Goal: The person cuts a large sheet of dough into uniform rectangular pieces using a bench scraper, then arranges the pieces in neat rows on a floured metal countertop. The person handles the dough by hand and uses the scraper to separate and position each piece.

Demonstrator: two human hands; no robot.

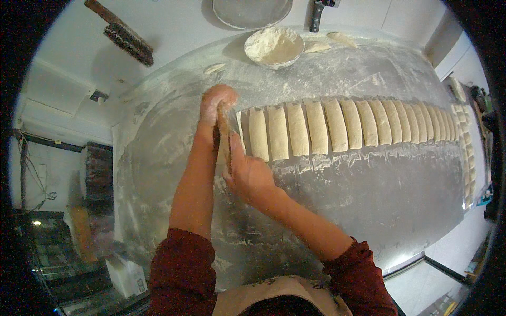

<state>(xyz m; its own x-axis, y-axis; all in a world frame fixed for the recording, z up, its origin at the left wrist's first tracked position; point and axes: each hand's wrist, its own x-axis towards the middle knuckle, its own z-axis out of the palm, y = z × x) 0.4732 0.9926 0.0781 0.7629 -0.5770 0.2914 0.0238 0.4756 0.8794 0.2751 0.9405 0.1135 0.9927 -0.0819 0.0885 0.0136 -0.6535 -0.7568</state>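
A long-edged dough cutter (224,130) with a wooden spine stands upright on the floury metal worktop (336,189). My left hand (218,103) is closed over its far end. Around the near end wraps my right hand (250,172), with fingers along the side. A thin dough edge (240,128) shows just right of the cutter, partly hidden by it and my right hand. From there a row of several cut dough strips (278,132) runs to the right, with narrow gaps between the nearer pieces.
Beyond the row sits a bowl of flour (274,47), with dough scraps (317,47) near it. A round pan (253,14), a black-handled knife (316,17) and a bench brush (128,43) lie at the back. At far right, small dough pieces (468,150) rest on a tray.
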